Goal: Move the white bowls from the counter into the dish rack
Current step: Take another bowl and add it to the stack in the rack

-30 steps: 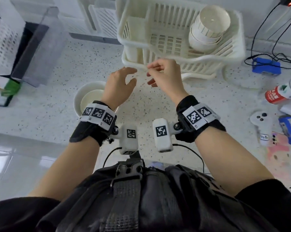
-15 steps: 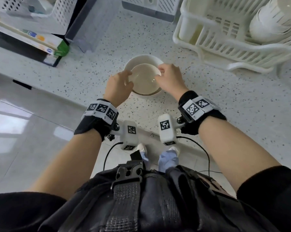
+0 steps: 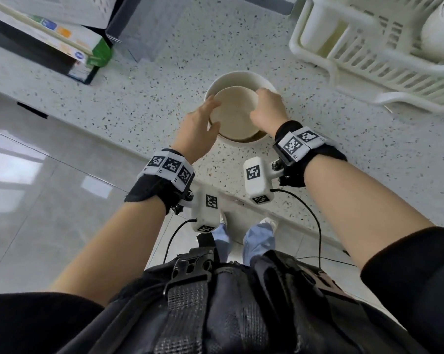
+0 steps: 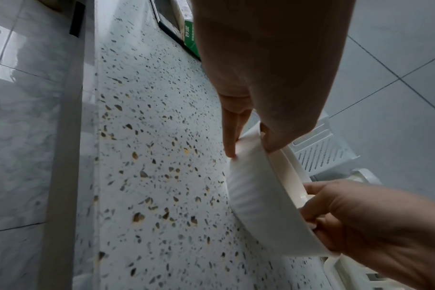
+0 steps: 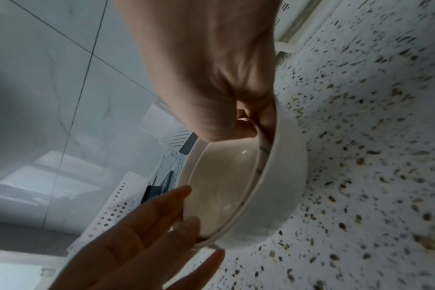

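On the bench [image 3: 343,162], right hand [image 3: 266,111], fingers curled, gripped inner white bowl [image 3: 235,116] at rim; left hand [image 3: 197,129], fingers straight, touched outer white bowl [image 3: 241,76]

**Almost no legible writing: code squares and blurred package print**

Black-and-white square code patterns, not letters, sit on the white fabric band round the left wrist [image 3: 168,167] and the white fabric band round the right wrist [image 3: 298,145]. The same patterns sit on the white plastic camera block under the right wrist [image 3: 256,178] and the one under the left [image 3: 207,209]. Tiny characters at each band's edge are too small to read. The green cardboard box [image 4: 190,33] bears white characters, too blurred to make out. The flat white box [image 3: 62,31] beside it shows coloured label patches, unreadable.
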The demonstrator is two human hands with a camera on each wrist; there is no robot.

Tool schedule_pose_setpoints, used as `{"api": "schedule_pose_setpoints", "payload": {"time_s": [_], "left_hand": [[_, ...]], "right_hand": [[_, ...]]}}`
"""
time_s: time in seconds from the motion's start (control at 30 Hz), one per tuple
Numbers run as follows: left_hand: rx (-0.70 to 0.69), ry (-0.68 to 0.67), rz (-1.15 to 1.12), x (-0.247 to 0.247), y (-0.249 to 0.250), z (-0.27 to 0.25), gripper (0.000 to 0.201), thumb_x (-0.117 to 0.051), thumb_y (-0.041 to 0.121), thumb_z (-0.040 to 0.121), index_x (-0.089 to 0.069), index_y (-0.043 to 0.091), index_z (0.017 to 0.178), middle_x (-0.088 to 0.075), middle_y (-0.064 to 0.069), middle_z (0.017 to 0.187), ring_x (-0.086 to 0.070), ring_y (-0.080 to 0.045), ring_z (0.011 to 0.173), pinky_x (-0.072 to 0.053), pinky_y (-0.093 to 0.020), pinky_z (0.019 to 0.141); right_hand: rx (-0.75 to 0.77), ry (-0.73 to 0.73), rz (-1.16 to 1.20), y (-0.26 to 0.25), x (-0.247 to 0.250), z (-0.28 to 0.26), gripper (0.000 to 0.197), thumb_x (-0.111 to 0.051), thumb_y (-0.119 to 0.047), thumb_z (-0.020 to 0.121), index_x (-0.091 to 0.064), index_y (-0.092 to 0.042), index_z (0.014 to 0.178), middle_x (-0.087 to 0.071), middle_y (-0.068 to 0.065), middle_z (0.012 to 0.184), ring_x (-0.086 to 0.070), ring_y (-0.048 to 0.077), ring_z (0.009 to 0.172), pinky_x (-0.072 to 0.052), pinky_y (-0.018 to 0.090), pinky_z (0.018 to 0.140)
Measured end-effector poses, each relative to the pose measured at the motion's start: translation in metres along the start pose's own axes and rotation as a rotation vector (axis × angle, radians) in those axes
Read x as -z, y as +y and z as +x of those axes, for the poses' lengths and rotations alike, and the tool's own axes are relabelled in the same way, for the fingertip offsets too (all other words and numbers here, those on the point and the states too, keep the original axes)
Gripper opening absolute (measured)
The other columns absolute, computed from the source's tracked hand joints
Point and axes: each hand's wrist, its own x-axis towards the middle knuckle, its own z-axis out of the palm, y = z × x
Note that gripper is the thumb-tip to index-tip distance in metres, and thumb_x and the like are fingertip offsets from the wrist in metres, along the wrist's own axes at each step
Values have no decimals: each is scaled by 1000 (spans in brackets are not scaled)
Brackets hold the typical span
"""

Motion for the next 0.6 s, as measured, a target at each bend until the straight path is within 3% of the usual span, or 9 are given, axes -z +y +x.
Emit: {"api": "schedule_pose_setpoints", "payload": {"time_s": [0.1, 0.17, 0.27, 0.3, 0.4, 0.5, 0.6], "left_hand": [[-21, 7, -26, -1, -2, 1, 45, -51, 7, 90, -41, 6, 134, -35, -10, 151, -54, -33, 117, -42, -35, 96], [-15, 14, -48, -1, -1, 1, 46, -50, 8, 91, -40, 7, 135, -37, -10, 149, -47, -30, 126, -40, -37, 100], [-21, 73, -89, 6, 10, 0, 45, -49, 11, 92, -40, 9, 136, -48, -11, 139, -50, -32, 120, -42, -40, 98], [-43, 102, -111, 10, 15, 0, 45, -49, 12, 91, -40, 10, 135, -50, -11, 137, -51, -34, 117, -43, -41, 96], [-136, 150, -198, 19, 33, 0, 47, -49, 16, 90, -39, 14, 135, -50, -6, 138, -51, -30, 118, -46, -43, 95], [-235, 167, -246, 23, 59, 3, 60, -49, 22, 88, -25, 16, 142, -45, -7, 143, -49, -25, 125, -49, -48, 96], [-278, 171, -332, 20, 89, 10, 75, -52, 25, 91, -5, 11, 147, -43, -11, 144, -53, -27, 122, -51, -41, 94]], "right_hand": [[13, 38, 71, 1, 4, -3, 19, -47, 4, 86, -55, -2, 102, -59, 24, 120, -57, 37, 110, -49, 38, 85], [28, 59, 110, 3, 10, -7, 17, -49, 5, 84, -55, -5, 97, -62, 23, 117, -59, 35, 107, -46, 31, 76], [47, 109, 276, 7, 24, -17, 31, -50, 6, 84, -62, -5, 111, -63, 18, 117, -59, 26, 95, -50, 20, 64], [42, 116, 366, 7, 30, -22, 36, -48, 8, 84, -62, -5, 115, -62, 16, 115, -58, 26, 92, -56, 22, 59], [26, 129, 574, 9, 52, -38, 46, -41, 13, 85, -59, -6, 122, -59, 12, 110, -57, 27, 85, -62, 46, 61], [49, 190, 697, 18, 72, -48, 49, -40, 15, 84, -57, -6, 124, -62, 14, 113, -60, 30, 91, -61, 50, 62], [60, 296, 746, 39, 90, -51, 54, -40, 16, 80, -58, -9, 126, -66, 14, 115, -63, 30, 101, -62, 48, 65]]}}
